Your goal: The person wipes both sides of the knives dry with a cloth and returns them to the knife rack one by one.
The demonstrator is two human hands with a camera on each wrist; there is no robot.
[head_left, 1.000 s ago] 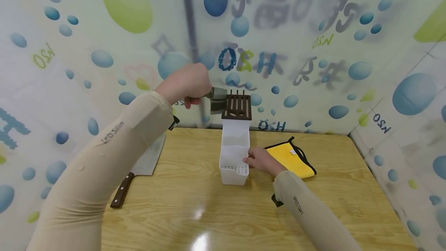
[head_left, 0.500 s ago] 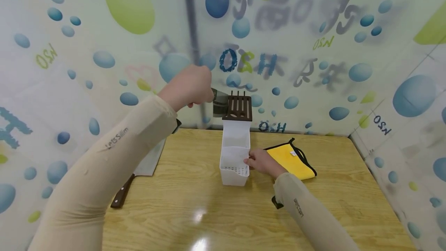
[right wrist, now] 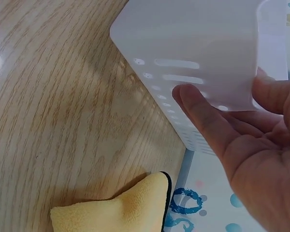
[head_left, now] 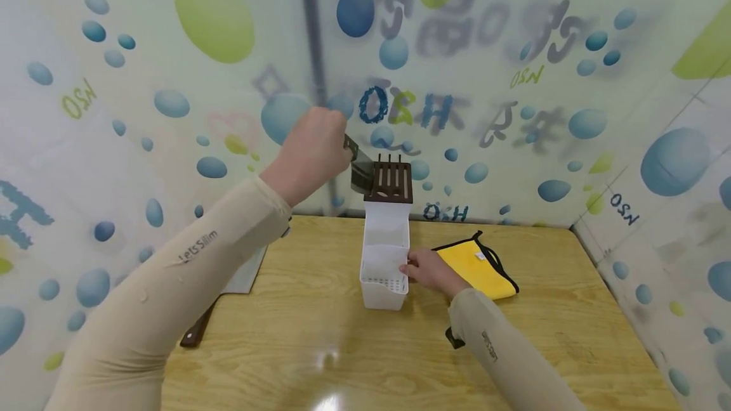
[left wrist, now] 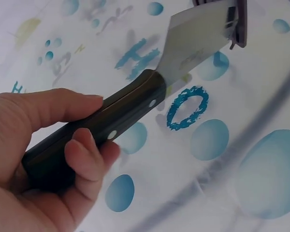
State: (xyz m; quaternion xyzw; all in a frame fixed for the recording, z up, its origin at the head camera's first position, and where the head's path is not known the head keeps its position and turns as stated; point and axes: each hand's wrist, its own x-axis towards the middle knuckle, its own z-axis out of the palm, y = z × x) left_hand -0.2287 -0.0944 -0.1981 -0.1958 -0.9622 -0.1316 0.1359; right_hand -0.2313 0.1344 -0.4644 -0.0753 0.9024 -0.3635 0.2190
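My left hand (head_left: 311, 154) is raised and grips a kitchen knife (left wrist: 200, 41) by its dark riveted handle, with the thumb and curled fingers round it. The blade's far end overlaps the left edge of the brown slotted top (head_left: 394, 190) of a white utensil holder (head_left: 385, 259). Low on the holder's right side, my right hand (head_left: 431, 269) pinches the wall. In the right wrist view the thumb (right wrist: 275, 96) lies at the wall's rim and the fingers (right wrist: 198, 106) press against the slotted outer face.
A cleaver (head_left: 247, 276) with a brown handle lies on the wooden table (head_left: 297, 309) at the left, partly hidden by my left arm. Right of the holder lies a folded yellow cloth (head_left: 480, 271) with black edging. A patterned curtain wall (head_left: 485, 81) stands behind.
My left wrist has turned, tilting the knife so its blade slopes down more steeply toward the slotted top. The right hand keeps its hold on the holder. The head view has shifted slightly.
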